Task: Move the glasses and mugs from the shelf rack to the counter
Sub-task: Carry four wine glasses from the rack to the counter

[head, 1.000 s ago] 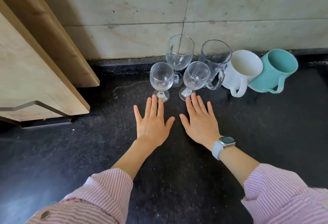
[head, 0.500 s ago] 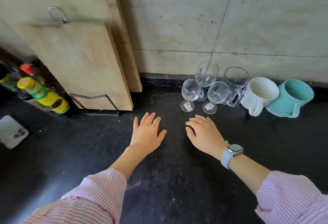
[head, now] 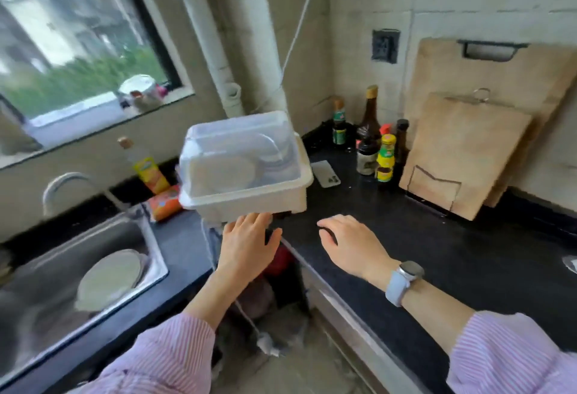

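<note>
While both hands hang empty over the corner of the dark counter (head: 437, 253), no glass or mug shows anywhere in this view, so where they stand cannot be told. One left hand (head: 246, 247) reaches forward with palm down and fingers spread loosely, its grip wide and holding nothing; the fingertips lie at the lower front edge of one white dish box (head: 246, 197) with a clear lid, though motion blur makes it unclear whether they touch it. One right hand (head: 352, 244) hovers beside it, palm down, fingers curled slightly, grip wide and empty, one watch (head: 402, 281) on the wrist. Beyond the right hand stand about six bottles (head: 374, 144), two cutting boards (head: 468, 150) leaning on the wall and one phone (head: 326, 173). Left of the left hand lies one sink (head: 93, 269).
</note>
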Available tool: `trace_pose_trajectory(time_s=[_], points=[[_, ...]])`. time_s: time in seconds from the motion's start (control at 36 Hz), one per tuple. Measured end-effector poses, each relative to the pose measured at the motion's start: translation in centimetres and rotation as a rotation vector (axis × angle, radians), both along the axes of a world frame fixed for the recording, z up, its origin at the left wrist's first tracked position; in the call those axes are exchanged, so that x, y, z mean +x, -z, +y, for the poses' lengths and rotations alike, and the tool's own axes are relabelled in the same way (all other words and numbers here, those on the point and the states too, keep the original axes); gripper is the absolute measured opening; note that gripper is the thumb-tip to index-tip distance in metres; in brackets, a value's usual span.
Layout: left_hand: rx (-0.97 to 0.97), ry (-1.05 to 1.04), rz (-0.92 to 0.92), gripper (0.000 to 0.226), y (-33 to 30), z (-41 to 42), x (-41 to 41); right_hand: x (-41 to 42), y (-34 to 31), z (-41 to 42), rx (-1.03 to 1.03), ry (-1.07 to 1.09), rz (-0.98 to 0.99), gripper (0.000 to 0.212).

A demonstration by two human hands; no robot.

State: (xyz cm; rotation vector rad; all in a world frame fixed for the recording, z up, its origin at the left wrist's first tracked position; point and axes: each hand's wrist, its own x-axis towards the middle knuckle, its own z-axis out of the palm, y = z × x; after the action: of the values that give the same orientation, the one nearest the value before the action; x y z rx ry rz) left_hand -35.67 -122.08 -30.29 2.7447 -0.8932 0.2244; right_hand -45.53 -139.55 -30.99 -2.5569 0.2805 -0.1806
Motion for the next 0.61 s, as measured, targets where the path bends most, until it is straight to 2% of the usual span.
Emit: trace_pose_trajectory(time_s=[0.06, 0.14, 0.22, 0.31, 0.42, 0.5, 0.61], points=[[-0.017, -0.140, -0.004, 0.036, -0.9, 8.4, -0.5, 1.8, -1.3, 7.6, 0.001, -0.118, -0.013, 0.038], [-0.037, -0.249, -0.034, 0.040, -2.0, 16.5, -1.7, 3.4, -2.1, 14.8, -0.022, -0.217, -0.050, 0.036], [-0.064, -0.437, -0.068, 0.053, -3.8, 28.0, -4.2, 5.0, -3.5, 25.4, 0.004, -0.414, -0.103, 0.034], [-0.091, -0.605, -0.119, 0.058, -4.9, 37.8, -6.8, 5.6, -5.2, 35.2, 0.029, -0.586, -0.103, 0.032], [-0.104, -0.816, -0.157, 0.048, -6.2, 48.2, -10.2, 6.0, -6.7, 46.2, -0.004, -0.775, -0.137, 0.035], [-0.086, -0.919, -0.151, 0.048, -6.8, 54.5, -12.3, 5.9, -7.3, 53.2, -0.005, -0.908, -0.162, 0.032], [-0.108, -1.056, -0.166, 0.036, -7.0, 61.7, -13.7, 6.6, -8.1, 61.1, -0.046, -1.044, -0.177, 0.033]])
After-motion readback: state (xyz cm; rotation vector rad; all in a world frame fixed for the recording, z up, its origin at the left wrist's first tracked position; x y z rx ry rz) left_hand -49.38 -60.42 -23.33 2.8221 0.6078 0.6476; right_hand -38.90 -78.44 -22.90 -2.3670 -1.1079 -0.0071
